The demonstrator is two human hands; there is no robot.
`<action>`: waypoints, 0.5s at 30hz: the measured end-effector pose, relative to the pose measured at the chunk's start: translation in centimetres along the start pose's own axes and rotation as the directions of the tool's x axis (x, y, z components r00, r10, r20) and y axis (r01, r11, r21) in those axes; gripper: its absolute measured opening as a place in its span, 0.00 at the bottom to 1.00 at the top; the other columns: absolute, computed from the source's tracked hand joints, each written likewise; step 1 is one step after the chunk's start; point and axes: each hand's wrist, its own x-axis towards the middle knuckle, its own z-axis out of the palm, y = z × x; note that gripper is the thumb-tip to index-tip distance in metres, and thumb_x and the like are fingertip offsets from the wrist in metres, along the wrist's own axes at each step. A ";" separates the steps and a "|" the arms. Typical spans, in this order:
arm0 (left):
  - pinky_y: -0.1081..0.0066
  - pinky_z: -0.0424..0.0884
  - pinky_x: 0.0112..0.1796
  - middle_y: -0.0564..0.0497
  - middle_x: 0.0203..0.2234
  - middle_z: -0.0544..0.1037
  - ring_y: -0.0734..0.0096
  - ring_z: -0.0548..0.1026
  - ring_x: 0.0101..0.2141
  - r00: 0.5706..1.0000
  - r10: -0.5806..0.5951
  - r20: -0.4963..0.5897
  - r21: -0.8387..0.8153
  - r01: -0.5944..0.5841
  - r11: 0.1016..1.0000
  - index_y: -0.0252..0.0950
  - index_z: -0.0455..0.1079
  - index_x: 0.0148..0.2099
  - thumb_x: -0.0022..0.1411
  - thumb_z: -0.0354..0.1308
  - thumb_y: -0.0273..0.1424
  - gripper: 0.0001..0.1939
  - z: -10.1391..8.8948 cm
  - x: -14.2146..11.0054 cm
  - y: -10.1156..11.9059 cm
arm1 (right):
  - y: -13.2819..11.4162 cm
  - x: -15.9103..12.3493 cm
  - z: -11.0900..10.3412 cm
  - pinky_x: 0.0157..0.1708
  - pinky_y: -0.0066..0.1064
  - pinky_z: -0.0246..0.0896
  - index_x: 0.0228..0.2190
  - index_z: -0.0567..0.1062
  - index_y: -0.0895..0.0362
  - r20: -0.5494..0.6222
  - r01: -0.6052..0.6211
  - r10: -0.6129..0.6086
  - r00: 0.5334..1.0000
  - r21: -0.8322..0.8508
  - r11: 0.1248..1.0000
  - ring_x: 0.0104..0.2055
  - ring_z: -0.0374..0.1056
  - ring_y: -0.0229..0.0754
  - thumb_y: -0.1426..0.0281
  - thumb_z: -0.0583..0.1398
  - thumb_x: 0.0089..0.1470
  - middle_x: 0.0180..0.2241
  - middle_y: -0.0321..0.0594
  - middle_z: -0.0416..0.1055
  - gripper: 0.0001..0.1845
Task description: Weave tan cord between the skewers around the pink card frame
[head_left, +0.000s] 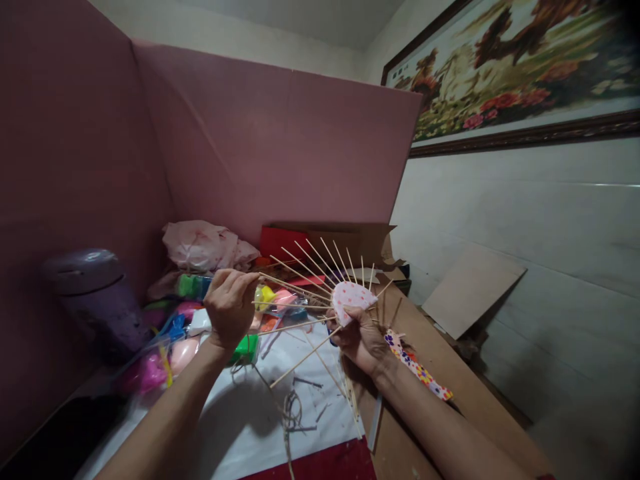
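Note:
My right hand (361, 339) is closed around a white round piece with pink dots (350, 297), thumb on its face. Thin wooden sticks (313, 257) fan out from this piece to the left and upward. My left hand (230, 308) is closed at the tip of one stick on the left side, thumb and forefinger pinched together. Its palm side is hidden. Beneath the hands, a loose length of twine (293, 407) lies in loops on a white sheet (240, 433). More loose sticks (353, 400) lie beside my right forearm.
Bags of coloured clay (185, 353) are heaped at the left, near a lilac flask (95, 300). A flowered strip (420, 370) lies on the brown board (470, 400) at right. Pink panels (280, 140) stand behind, with cardboard (350, 243) at their foot.

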 end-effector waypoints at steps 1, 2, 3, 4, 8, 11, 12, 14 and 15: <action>0.69 0.63 0.36 0.50 0.22 0.74 0.69 0.67 0.28 1.000 0.006 -0.004 -0.006 -0.006 1.000 0.35 0.70 0.31 0.52 0.57 0.27 0.02 -0.1 0.1 0.0 | 0.0 0.0 -0.1 0.14 0.21 0.53 0.25 0.68 0.59 0.008 -0.002 0.002 1.000 -0.002 1.000 0.19 0.64 0.33 0.73 0.60 0.42 0.20 0.34 0.71 0.04; 0.69 0.63 0.36 0.50 0.22 0.74 0.69 0.67 0.28 1.000 0.008 -0.011 -0.010 -0.009 1.000 0.35 0.70 0.31 0.52 0.57 0.27 0.02 -0.2 0.2 0.0 | 0.1 0.0 -0.1 0.14 0.21 0.53 0.25 0.69 0.59 0.018 -0.008 0.008 1.000 -0.005 1.000 0.19 0.64 0.33 0.73 0.60 0.42 0.20 0.34 0.71 0.04; 0.69 0.64 0.36 0.50 0.22 0.74 0.69 0.67 0.28 1.000 0.005 -0.020 -0.012 -0.006 1.000 0.35 0.70 0.31 0.53 0.56 0.27 0.02 -0.2 0.2 0.0 | 0.1 0.0 -0.1 0.14 0.22 0.53 0.26 0.69 0.59 0.027 -0.013 0.013 1.000 -0.008 1.000 0.19 0.64 0.34 0.73 0.60 0.41 0.20 0.35 0.71 0.05; 0.69 0.64 0.36 0.50 0.22 0.74 0.68 0.67 0.29 1.000 -0.003 -0.027 -0.011 0.002 1.000 0.35 0.70 0.31 0.53 0.56 0.26 0.02 -0.3 0.3 0.0 | 0.1 -0.1 -0.1 0.14 0.22 0.53 0.26 0.69 0.59 0.035 -0.019 0.020 0.999 -0.012 1.000 0.20 0.65 0.34 0.73 0.60 0.41 0.21 0.35 0.71 0.05; 0.70 0.64 0.34 0.49 0.22 0.73 0.68 0.67 0.29 0.996 -0.089 -0.019 -0.022 0.089 0.996 0.34 0.70 0.31 0.54 0.54 0.28 0.05 -0.2 0.6 -0.7 | 0.1 -0.2 0.0 0.15 0.22 0.54 0.27 0.69 0.59 0.007 -0.035 0.036 0.999 -0.032 0.999 0.21 0.65 0.35 0.72 0.60 0.40 0.22 0.37 0.72 0.07; 0.72 0.64 0.31 0.50 0.21 0.73 0.70 0.68 0.27 0.975 -0.212 0.061 -0.072 0.216 0.974 0.34 0.71 0.30 0.53 0.54 0.29 0.05 0.2 0.2 -1.4 | 0.0 -0.3 0.0 0.18 0.23 0.57 0.29 0.69 0.58 0.026 -0.078 0.079 0.997 -0.036 0.996 0.22 0.66 0.34 0.72 0.60 0.41 0.22 0.36 0.72 0.08; 0.73 0.64 0.29 0.50 0.21 0.72 0.70 0.68 0.26 0.958 -0.265 0.108 -0.079 0.274 0.958 0.34 0.71 0.29 0.53 0.54 0.29 0.05 0.5 -0.1 -1.5 | 0.0 -0.4 0.0 0.20 0.23 0.59 0.29 0.69 0.58 0.039 -0.099 0.101 0.994 -0.036 0.994 0.23 0.66 0.34 0.72 0.60 0.41 0.23 0.36 0.72 0.08; 0.74 0.63 0.28 0.51 0.22 0.73 0.71 0.69 0.26 0.894 -0.386 0.228 -0.054 0.407 0.912 0.36 0.71 0.29 0.51 0.53 0.29 0.06 1.1 -1.1 -1.6 | 0.1 -0.7 0.0 0.24 0.24 0.61 0.30 0.70 0.58 0.060 -0.141 0.143 0.988 -0.044 0.989 0.26 0.67 0.35 0.72 0.60 0.42 0.25 0.37 0.72 0.08; 0.74 0.63 0.27 0.52 0.22 0.73 0.71 0.69 0.25 0.846 -0.440 0.302 -0.034 0.471 0.882 0.36 0.71 0.30 0.51 0.53 0.29 0.06 1.5 -1.6 -1.5 | 0.1 -0.9 0.0 0.25 0.25 0.61 0.30 0.70 0.59 0.072 -0.164 0.167 0.983 -0.053 0.985 0.27 0.67 0.35 0.73 0.60 0.41 0.25 0.37 0.72 0.09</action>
